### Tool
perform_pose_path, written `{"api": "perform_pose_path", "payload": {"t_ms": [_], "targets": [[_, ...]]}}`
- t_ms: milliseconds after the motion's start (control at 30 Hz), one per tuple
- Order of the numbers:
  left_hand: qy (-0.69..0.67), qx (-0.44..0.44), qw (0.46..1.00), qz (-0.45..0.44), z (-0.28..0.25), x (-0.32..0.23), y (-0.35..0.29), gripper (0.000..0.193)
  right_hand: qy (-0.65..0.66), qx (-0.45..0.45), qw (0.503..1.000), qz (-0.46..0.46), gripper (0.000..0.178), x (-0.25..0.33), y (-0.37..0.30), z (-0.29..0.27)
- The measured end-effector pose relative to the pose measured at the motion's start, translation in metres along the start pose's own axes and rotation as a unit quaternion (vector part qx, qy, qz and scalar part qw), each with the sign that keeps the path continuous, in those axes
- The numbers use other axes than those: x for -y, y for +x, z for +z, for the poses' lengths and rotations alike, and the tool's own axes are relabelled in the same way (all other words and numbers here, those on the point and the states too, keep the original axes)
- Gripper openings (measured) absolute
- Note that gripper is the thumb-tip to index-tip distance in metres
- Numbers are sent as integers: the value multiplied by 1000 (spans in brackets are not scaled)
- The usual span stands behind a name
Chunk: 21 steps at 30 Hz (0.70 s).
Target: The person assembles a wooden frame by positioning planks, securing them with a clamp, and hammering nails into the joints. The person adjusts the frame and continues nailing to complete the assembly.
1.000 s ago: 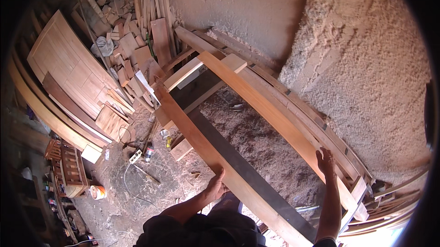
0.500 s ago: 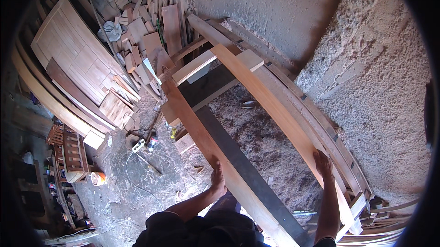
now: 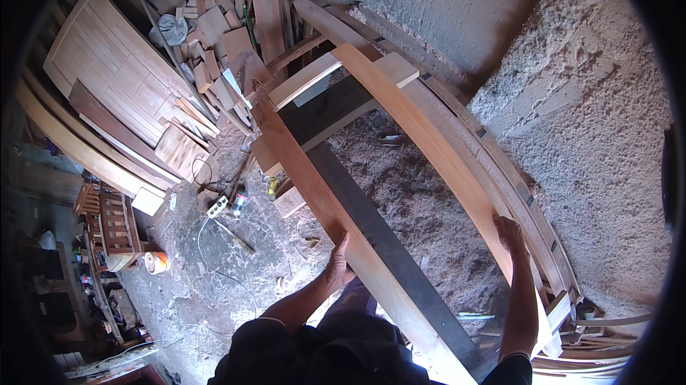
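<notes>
A long wooden frame (image 3: 443, 174) slants from the upper middle to the lower right, with two long rails and a short crosspiece (image 3: 309, 82) at its far end. My left hand (image 3: 337, 262) grips the left rail (image 3: 307, 178) from its outer side, thumb up along the edge and the other fingers partly hidden. My right hand (image 3: 509, 235) is closed over the outer edge of the right rail, its fingertips hard to see. Beneath the frame run a dark board (image 3: 382, 235) and a dark crosspiece (image 3: 332, 117).
Curved-looking beams (image 3: 493, 149) lie along the right side, beside a sawdust heap (image 3: 586, 142). Wood offcuts (image 3: 214, 27) and a door panel (image 3: 107, 70) crowd the upper left. A power strip (image 3: 217, 206) with its cable and a bucket (image 3: 156, 263) stand on the floor.
The whole view has shifted, so frame and surroundings sit higher in the picture. My right hand looks more tightly curled on its rail; my left hand keeps its hold.
</notes>
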<state>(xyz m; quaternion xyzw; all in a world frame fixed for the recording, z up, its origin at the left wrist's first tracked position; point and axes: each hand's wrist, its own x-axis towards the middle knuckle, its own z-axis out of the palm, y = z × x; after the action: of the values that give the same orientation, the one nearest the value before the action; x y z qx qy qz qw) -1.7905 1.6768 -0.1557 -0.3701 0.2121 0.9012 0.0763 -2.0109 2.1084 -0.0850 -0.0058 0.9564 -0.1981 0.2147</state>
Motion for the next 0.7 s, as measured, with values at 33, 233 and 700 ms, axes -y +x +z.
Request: {"api": "perform_pose_path", "payload": {"t_ms": [33,233,700], "targets": [[-11,6,1000,-5,1,0,0,57,9,6,1000,13,70,2,4,2],[-8,5,1000,21,1,0,-1,57,14,-65,998,-16,71,16,-3,3],[-16,73,997,4,6,-31,-42,74,-6,-172,985,-15,50,103,-139,-77]]}}
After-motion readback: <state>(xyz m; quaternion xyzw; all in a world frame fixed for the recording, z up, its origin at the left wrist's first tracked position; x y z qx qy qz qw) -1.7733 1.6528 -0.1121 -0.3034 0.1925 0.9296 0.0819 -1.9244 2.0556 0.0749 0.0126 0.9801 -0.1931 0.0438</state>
